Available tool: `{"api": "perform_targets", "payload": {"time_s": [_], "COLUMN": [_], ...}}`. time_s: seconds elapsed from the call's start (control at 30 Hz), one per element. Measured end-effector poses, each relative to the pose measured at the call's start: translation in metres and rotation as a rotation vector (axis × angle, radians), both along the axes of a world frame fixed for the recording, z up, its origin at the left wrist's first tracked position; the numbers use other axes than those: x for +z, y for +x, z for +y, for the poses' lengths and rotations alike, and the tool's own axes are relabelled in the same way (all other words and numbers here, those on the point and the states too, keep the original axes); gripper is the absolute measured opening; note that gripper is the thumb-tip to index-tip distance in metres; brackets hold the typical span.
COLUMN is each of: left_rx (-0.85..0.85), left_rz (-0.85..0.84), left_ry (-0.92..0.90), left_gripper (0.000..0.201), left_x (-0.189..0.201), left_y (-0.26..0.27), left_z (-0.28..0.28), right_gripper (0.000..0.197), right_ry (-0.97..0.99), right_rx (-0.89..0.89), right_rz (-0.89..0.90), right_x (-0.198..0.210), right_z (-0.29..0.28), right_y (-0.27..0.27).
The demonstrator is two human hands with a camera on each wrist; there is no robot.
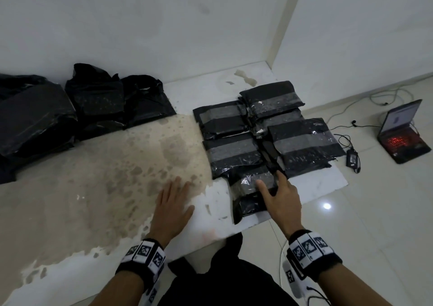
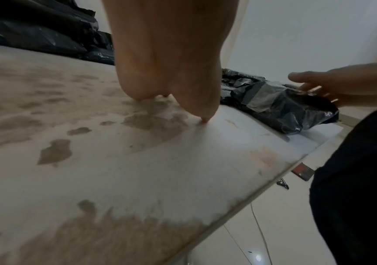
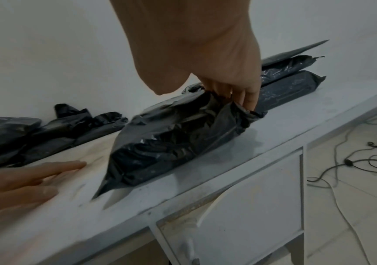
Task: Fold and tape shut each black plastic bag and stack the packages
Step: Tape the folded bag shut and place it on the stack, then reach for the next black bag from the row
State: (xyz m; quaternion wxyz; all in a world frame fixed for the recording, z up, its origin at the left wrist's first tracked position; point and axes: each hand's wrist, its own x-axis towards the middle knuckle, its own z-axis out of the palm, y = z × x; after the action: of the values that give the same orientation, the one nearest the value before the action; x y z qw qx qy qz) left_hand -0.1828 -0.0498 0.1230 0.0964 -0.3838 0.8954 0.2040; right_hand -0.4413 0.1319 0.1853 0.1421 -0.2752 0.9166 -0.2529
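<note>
A black plastic package (image 1: 248, 206) with a clear tape band lies at the table's front right, seen also from the wrists (image 2: 280, 107) (image 3: 171, 134). My right hand (image 1: 278, 193) (image 2: 341, 84) rests on it. Its fingers (image 3: 244, 96) reach down over the far edge and the thumb stands apart. My left hand (image 1: 173, 202) (image 3: 24, 179) lies flat and empty on the stained white table (image 1: 93, 188), left of the package. Several taped packages (image 1: 304, 141) (image 3: 291, 80) lie overlapping just behind it. Loose, untaped black bags (image 1: 98, 99) (image 2: 35, 35) (image 3: 47, 130) sit at the back left.
A white wall runs behind the table. On the tiled floor to the right stand an open laptop (image 1: 403, 132), a power adapter (image 1: 351, 158) and loose cables (image 3: 364, 165). White cabinet doors (image 3: 251, 197) sit under the table edge.
</note>
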Motion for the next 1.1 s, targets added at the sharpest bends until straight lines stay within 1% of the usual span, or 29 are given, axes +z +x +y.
{"api": "perform_targets", "payload": {"time_s": [0.1, 0.17, 0.27, 0.37, 0.43, 0.53, 0.63, 0.73, 0.8, 0.9, 1.0, 1.1], "left_rx": [0.007, 0.007, 0.009, 0.007, -0.002, -0.017, 0.010, 0.081, 0.182, 0.359, 0.520, 0.625], "left_rz": [0.002, 0.013, 0.029, 0.030, 0.028, 0.043, 0.104, 0.205, 0.241, 0.221, 0.259, 0.235], "left_ry": [0.004, -0.011, 0.000, 0.000, -0.003, -0.007, 0.043, 0.032, 0.000, 0.003, -0.035, -0.060], "left_gripper": [0.084, 0.083, 0.080, 0.081, 0.083, 0.083, 0.070, 0.062, 0.060, 0.065, 0.058, 0.053], "left_x": [0.002, 0.001, -0.001, 0.000, 0.002, 0.007, 0.010, 0.017, 0.019, 0.020, 0.022, 0.029], "left_y": [-0.001, -0.001, 0.000, 0.001, 0.001, 0.003, 0.010, 0.022, 0.033, 0.053, 0.079, 0.101], "left_z": [0.000, 0.000, 0.000, 0.000, -0.001, -0.003, -0.004, -0.004, -0.009, -0.026, -0.047, -0.069], "right_gripper": [0.081, 0.084, 0.091, 0.094, 0.092, 0.089, 0.089, 0.090, 0.089, 0.087, 0.085, 0.081], "right_ry": [0.009, -0.005, 0.060, 0.187, 0.225, 0.221, 0.219, 0.198, 0.171, 0.140, 0.123, 0.109], "right_rx": [0.091, 0.196, 0.347, 0.419, 0.440, 0.443, 0.443, 0.438, 0.449, 0.515, 0.606, 0.684], "right_rz": [0.192, 0.300, 0.305, 0.299, 0.299, 0.307, 0.325, 0.342, 0.371, 0.406, 0.412, 0.439], "right_x": [0.006, 0.007, 0.001, -0.009, -0.012, -0.015, -0.017, -0.017, -0.016, -0.016, -0.019, -0.020], "right_z": [0.011, 0.012, -0.003, -0.018, -0.023, -0.026, -0.025, -0.024, -0.024, -0.027, -0.035, -0.043], "right_y": [0.010, 0.016, 0.023, 0.022, 0.015, 0.009, 0.010, 0.011, 0.013, 0.017, 0.024, 0.032]}}
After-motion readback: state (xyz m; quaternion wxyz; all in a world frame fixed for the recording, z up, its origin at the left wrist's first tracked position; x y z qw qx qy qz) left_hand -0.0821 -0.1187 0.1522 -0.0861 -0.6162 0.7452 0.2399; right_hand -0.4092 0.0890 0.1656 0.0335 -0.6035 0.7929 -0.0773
